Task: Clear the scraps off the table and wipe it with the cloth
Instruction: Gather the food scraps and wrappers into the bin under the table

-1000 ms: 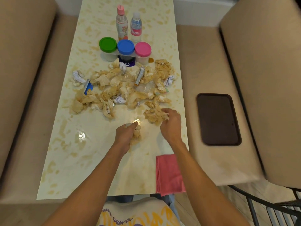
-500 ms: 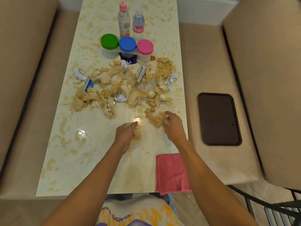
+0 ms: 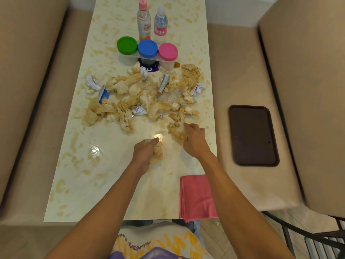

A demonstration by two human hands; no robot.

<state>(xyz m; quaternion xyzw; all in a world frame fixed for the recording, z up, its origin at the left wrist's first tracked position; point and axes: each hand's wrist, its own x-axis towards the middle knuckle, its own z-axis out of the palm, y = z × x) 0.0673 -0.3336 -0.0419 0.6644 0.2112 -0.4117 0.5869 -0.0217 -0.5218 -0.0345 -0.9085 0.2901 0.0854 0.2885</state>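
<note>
A heap of crumpled tan scraps with white paper bits and wrappers covers the middle of the pale table. My left hand grips a wad of tan scraps near the table's centre. My right hand rests with curled fingers on a loose clump of scraps near the right edge. A folded pink cloth lies at the near right corner, hanging a little over the edge.
Three jars with green, blue and pink lids stand behind the heap, two bottles beyond them. A dark tray lies on the right bench seat. Cushioned benches flank the table.
My right hand has slid a little nearer over the loose clump. My left hand has kept its hold on the wad in place.
</note>
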